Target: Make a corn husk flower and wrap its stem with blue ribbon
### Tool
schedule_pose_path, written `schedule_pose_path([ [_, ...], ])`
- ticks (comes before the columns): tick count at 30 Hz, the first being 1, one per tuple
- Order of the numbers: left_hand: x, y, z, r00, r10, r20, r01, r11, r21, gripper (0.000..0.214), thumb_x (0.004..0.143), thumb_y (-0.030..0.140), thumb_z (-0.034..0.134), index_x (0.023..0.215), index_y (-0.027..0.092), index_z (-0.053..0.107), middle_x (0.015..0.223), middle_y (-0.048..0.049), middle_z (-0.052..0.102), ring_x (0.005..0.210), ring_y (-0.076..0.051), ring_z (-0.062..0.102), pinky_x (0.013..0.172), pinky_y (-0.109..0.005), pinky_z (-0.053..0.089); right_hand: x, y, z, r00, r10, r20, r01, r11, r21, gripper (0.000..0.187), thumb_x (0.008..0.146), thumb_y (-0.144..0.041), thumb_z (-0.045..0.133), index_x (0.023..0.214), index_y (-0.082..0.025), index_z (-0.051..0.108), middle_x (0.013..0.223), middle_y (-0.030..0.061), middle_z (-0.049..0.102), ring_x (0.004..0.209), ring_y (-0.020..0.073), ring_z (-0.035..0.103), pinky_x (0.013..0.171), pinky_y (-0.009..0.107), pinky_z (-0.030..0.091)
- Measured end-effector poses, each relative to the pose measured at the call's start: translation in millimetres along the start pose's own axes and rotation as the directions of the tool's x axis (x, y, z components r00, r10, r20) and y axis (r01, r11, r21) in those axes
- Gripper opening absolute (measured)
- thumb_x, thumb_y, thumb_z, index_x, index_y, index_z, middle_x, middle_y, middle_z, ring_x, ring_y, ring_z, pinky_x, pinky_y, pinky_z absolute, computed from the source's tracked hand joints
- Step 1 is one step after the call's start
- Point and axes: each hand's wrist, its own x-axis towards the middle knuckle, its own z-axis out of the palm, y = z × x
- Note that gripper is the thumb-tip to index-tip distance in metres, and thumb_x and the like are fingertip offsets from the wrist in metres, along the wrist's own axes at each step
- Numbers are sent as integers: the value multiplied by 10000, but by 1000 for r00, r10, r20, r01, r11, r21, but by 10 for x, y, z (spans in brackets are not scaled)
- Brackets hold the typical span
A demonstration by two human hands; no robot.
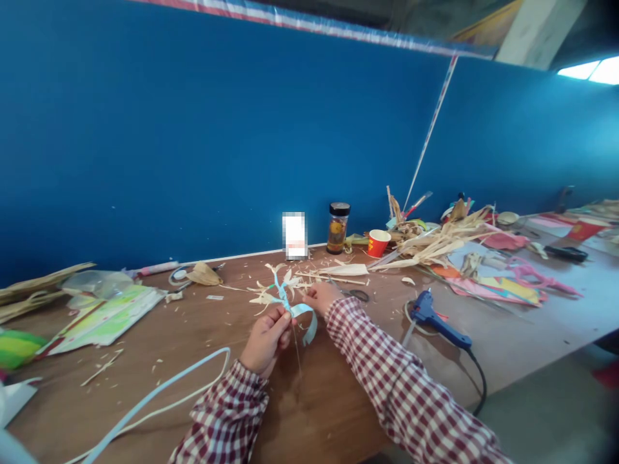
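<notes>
My left hand (265, 337) is closed in a pinch on a thin stem wrapped with light blue ribbon (304, 318), which carries pale dried-husk petals (275, 288) at its top. A loop of the ribbon curls down between my hands. My right hand (320, 297) sits just right of the stem, fingers curled on the ribbon's other side. Both sleeves are red-and-white check. The work is held low over a brown wooden table (319, 412).
A blue glue gun (435, 316) with black cord lies to the right. A long pale blue strip (159, 390) runs at lower left. Behind stand a dark-lidded jar (337, 227), a red paper cup (377, 243), scissors (356, 295) and a heap of dried husks (435, 241). Papers lie left.
</notes>
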Motion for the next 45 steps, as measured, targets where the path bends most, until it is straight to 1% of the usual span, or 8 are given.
schedule_pose_path([
  [4,2,-40,22,1000,-10,-14,10,1000,27,287,672,342,659,721,149,453,606,44,530,373,7,290,352,-133,184,-159,47,-265,971,-25,-237,90,960,266,294,809,-406,437,900,-159,569,791,52,618,704,144,556,600,260,432],
  [6,6,-56,31,1000,-11,-18,12,999,37,282,674,343,655,721,148,456,618,37,542,376,6,295,356,-133,187,-278,13,-322,947,11,-322,202,759,619,295,768,-425,499,905,-167,542,733,25,590,644,133,542,489,223,400],
  [8,15,-73,33,999,-5,-32,6,999,44,279,672,344,656,716,147,462,626,31,554,377,3,306,356,-134,193,-402,-45,-282,957,-1,-291,254,487,836,265,716,-399,583,860,-180,545,693,1,564,603,119,524,435,196,363],
  [11,35,-104,26,998,7,-58,-3,998,60,287,651,355,669,702,142,484,617,28,557,370,-3,321,348,-137,214,-537,-126,-82,977,-84,-197,214,355,910,214,698,-360,623,783,-171,571,702,7,572,567,101,505,430,191,372],
  [18,39,-160,36,994,-38,-102,45,997,69,271,636,323,695,735,122,543,632,12,583,438,-31,463,396,-137,373,-542,-117,239,989,-124,-81,121,362,924,206,714,-353,610,794,-175,544,650,-10,573,518,97,528,436,200,418],
  [25,0,-162,66,991,-81,-105,81,997,-1,279,599,303,732,722,126,556,626,3,609,487,-51,534,456,-149,448,-511,-42,230,988,-40,-148,152,396,906,224,722,-362,602,815,-164,555,622,-28,546,512,78,507,393,157,358],
  [39,19,-168,49,990,-74,-119,77,997,26,256,572,300,744,690,121,603,576,10,593,470,-53,528,442,-146,444,-507,-10,224,983,-77,-165,181,508,842,195,747,-348,572,841,-180,543,654,-8,568,564,112,537,475,215,460],
  [45,25,-182,56,986,-109,-129,116,992,54,287,572,316,742,712,117,589,625,-18,626,466,-52,528,434,-149,443,-508,-6,186,964,-56,-261,242,597,765,165,767,-315,543,822,-160,548,764,35,631,606,118,551,542,234,459],
])
